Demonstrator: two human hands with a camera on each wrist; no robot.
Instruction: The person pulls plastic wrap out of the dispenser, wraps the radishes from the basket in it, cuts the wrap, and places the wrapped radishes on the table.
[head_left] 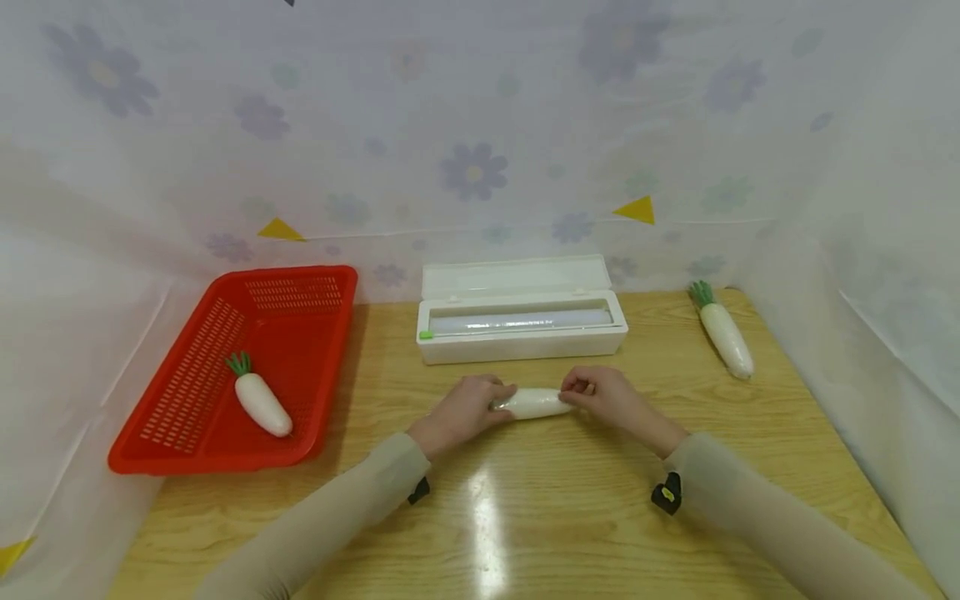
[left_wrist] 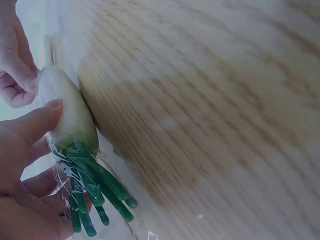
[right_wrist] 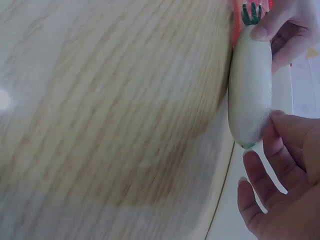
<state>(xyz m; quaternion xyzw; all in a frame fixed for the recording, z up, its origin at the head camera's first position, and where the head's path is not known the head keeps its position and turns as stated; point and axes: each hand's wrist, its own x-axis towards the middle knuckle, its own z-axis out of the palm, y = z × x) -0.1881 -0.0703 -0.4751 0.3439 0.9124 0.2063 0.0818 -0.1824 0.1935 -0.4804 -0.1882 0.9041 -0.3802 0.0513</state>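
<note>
A white radish (head_left: 534, 403) with green leaf stalks lies crosswise above the table's middle, wrapped in clear cling film. My left hand (head_left: 468, 410) grips its leafy end, thumb on top and fingers curled round the far side. The green stalks (left_wrist: 95, 187) show through crinkled film in the left wrist view. At the opposite, tapered end, my right hand (head_left: 606, 395) pinches the cling film with thumb and index finger against the radish's side. Its other fingers (right_wrist: 260, 180) hang loosely below the tip in the right wrist view.
Behind the hands stands a white cling film box (head_left: 525, 343), lid up, roll (head_left: 521, 322) inside. To the left is a red basket (head_left: 330, 367) holding another radish (head_left: 262, 404). A further radish (head_left: 726, 340) lies at the table's back right. White curtains (head_left: 472, 100) enclose the table.
</note>
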